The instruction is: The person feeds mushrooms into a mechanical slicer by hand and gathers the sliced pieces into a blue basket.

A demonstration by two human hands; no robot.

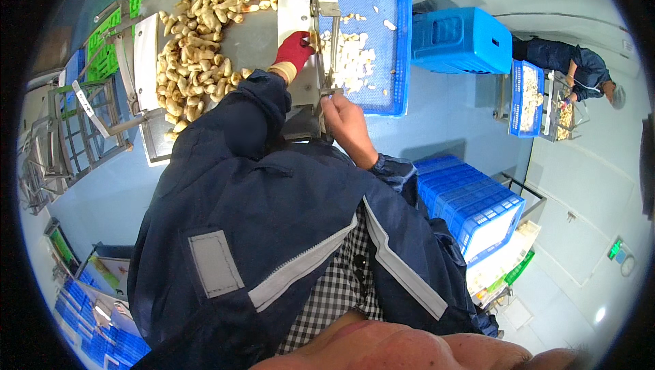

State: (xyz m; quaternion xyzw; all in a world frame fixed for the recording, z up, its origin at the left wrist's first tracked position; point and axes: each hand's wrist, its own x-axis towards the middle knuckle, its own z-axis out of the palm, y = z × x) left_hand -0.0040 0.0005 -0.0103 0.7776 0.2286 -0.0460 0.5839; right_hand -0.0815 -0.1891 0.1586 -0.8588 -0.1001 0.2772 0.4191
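My left hand [294, 55], in a red glove with a pale cuff, lies over a white board [292, 19] with its fingertips at an upright metal cutter frame [321, 57]. Something pale shows by the fingertips; whether they grip it is unclear. My bare right hand [349, 121] is curled around the near end of a metal bar on that frame. Left of the board, a heap of stubby, brown-stained mushrooms [197, 55] covers much of a steel tray [245, 40]. Right of the frame, white slices [353, 60] lie in a blue mesh basket [401, 52].
A blue plastic bin [463, 40] stands beyond the basket, and stacked blue crates [460, 201] stand at my right. Farther right, a co-worker [558, 57] works at a similar stand. Green crates [105, 45] and a metal rack [87, 129] are at the left.
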